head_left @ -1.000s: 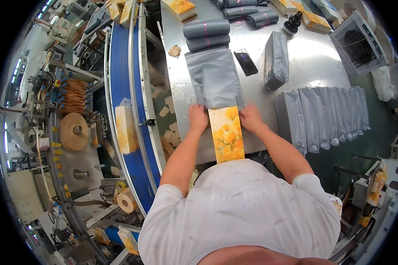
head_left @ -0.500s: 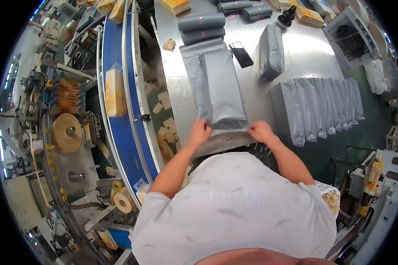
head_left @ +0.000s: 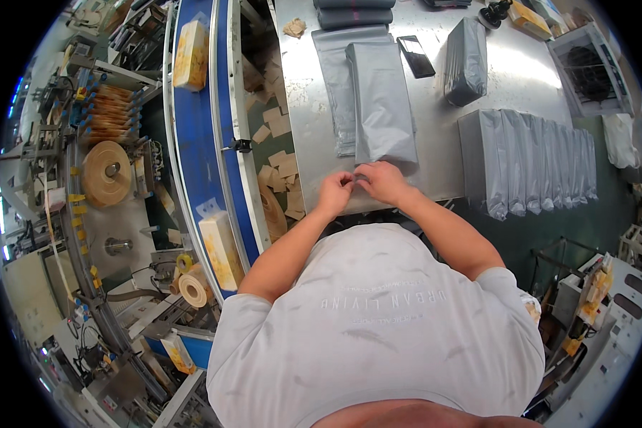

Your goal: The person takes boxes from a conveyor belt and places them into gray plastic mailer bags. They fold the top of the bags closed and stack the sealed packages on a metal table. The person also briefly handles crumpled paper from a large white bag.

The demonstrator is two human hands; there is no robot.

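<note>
A filled grey plastic mailing bag (head_left: 383, 100) lies lengthwise on the metal table, on top of a flat stack of grey bags (head_left: 332, 85). At its near end my left hand (head_left: 335, 192) and my right hand (head_left: 384, 183) meet, fingertips almost touching. Both are closed in a pinch at the bag's near left corner. A small grey bit of the bag shows between the fingers; most of the grip is hidden.
On the metal table (head_left: 435, 157) are a phone (head_left: 416, 57), an upright grey package (head_left: 466, 64), a row of grey packages (head_left: 528, 160) and rolled grey bags (head_left: 353, 18). A blue conveyor (head_left: 195, 143) carries yellow-white packs (head_left: 221, 246) at left.
My hands have come together from the two corners of the bag's near edge to its left corner. Packs on the conveyor have moved toward me. The view has shifted.
</note>
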